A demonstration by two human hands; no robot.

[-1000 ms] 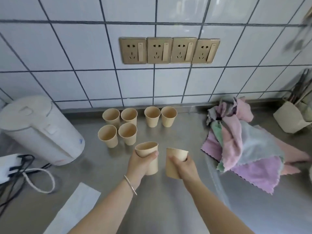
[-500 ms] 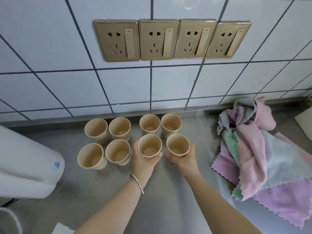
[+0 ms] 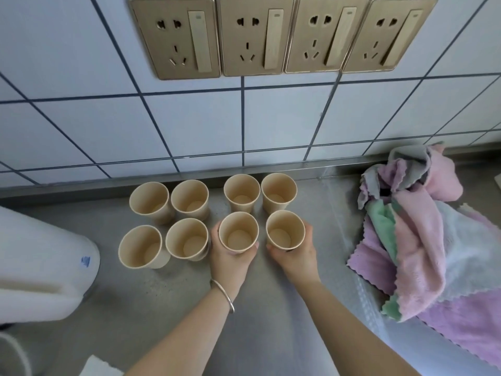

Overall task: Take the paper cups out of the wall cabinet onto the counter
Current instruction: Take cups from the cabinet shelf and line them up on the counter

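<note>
Several tan paper cups stand upright in two rows on the steel counter (image 3: 271, 321) near the tiled wall. My left hand (image 3: 230, 259) wraps around the third cup of the front row (image 3: 238, 232). My right hand (image 3: 295, 256) wraps around the front row's rightmost cup (image 3: 285, 229). Both held cups rest on the counter, just in front of the back row's two right cups (image 3: 241, 193) (image 3: 278, 191). Four more cups (image 3: 168, 218) stand in a square to the left. The wall cabinet is out of view.
A white kettle-like appliance (image 3: 40, 267) lies at the left. A heap of pink, purple, green and grey cloths (image 3: 428, 245) fills the right side. Four gold wall sockets (image 3: 276, 36) sit above the cups. A white paper corner (image 3: 100, 367) shows at the bottom.
Both hands carried their cups forward from mid-air and set them down in front of the back row. The camera moved closer to the wall.
</note>
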